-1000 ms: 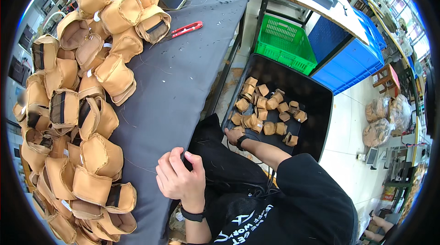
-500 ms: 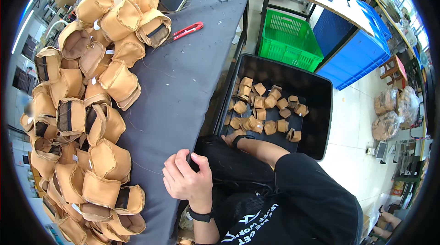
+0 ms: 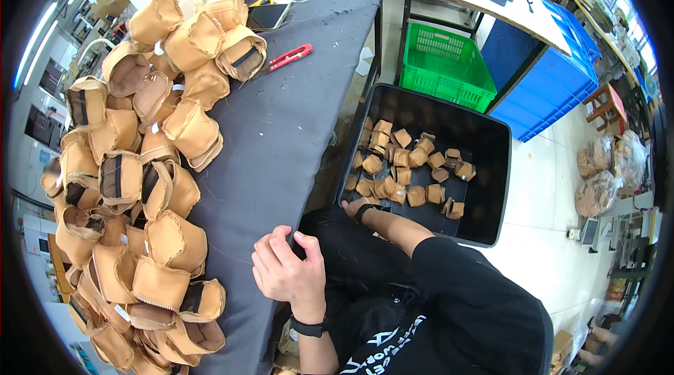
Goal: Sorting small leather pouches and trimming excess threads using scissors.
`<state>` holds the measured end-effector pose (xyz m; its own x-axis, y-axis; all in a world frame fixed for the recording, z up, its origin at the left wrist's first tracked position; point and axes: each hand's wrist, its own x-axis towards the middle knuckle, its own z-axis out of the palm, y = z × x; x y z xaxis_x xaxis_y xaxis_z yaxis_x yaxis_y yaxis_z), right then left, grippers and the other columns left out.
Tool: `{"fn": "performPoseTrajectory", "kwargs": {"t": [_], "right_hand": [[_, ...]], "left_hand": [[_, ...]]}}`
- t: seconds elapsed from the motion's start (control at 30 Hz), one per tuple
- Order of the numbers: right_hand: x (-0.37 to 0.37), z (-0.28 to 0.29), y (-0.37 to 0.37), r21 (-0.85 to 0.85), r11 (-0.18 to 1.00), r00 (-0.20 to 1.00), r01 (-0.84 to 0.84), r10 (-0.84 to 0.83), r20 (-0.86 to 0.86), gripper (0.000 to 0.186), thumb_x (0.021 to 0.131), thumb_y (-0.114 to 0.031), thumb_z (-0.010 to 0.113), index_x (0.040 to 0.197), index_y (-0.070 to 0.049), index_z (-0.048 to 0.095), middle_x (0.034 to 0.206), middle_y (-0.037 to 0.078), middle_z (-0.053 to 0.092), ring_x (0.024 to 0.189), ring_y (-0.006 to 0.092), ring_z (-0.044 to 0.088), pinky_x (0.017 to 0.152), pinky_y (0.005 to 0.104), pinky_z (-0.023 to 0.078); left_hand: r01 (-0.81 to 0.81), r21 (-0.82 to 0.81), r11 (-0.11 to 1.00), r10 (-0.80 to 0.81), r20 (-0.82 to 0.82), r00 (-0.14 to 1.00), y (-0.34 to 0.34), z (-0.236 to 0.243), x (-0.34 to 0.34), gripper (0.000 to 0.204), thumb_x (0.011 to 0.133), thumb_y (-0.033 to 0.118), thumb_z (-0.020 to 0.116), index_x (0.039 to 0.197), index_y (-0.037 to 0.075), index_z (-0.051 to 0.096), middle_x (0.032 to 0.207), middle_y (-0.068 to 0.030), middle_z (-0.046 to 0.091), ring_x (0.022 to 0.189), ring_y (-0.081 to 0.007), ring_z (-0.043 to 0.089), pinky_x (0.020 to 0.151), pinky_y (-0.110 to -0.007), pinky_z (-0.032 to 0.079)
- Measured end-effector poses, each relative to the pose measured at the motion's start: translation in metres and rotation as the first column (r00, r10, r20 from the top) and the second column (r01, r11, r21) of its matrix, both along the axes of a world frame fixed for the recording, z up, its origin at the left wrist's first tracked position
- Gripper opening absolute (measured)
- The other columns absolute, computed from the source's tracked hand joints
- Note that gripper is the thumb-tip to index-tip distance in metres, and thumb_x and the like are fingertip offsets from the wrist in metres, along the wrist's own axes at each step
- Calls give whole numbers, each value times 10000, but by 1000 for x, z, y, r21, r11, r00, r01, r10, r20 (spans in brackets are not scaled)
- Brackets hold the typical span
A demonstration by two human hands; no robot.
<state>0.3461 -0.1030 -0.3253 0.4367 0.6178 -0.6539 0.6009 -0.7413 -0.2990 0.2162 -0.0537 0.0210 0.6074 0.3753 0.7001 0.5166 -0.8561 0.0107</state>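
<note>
We had moved no pouches [image 3: 160,284], left hand [image 3: 289,268] half-curled at lower centre, right hand [image 3: 356,208] by the bin [image 3: 488,143], both grips unclear.

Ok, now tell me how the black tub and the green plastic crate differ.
The black tub looks larger than the green plastic crate. The tub has solid-looking walls; the crate's are slotted. Tan pouches lie in the tub, while none show in the crate. Both are open-topped and roughly rectangular.
</note>
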Motion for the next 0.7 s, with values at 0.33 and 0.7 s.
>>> {"fn": "performPoseTrajectory", "kwargs": {"t": [0.33,0.7], "right_hand": [[-24,-14,-69,159,986,957,-47,-2,291,415,901,-187,360,1302,-82,354,1071,137,607,957,279,615,752,448,479],[-19,-93,-237,-160,987,998,33,-25,49,739,834,-229,501,1424,-77,83,1205,263,505,1130,348,505,904,456,414]], "left_hand": [[342,-605,719,-204,287,936,-6,22,-37,123,845,173,548,826,53,566,776,-32,480,676,-157,476,621,-282,391],[503,-220,-836,-267,963,-22,-131,164,-75,135,817,172,618,811,40,648,756,-25,485,539,-79,415,532,-229,329]]}}
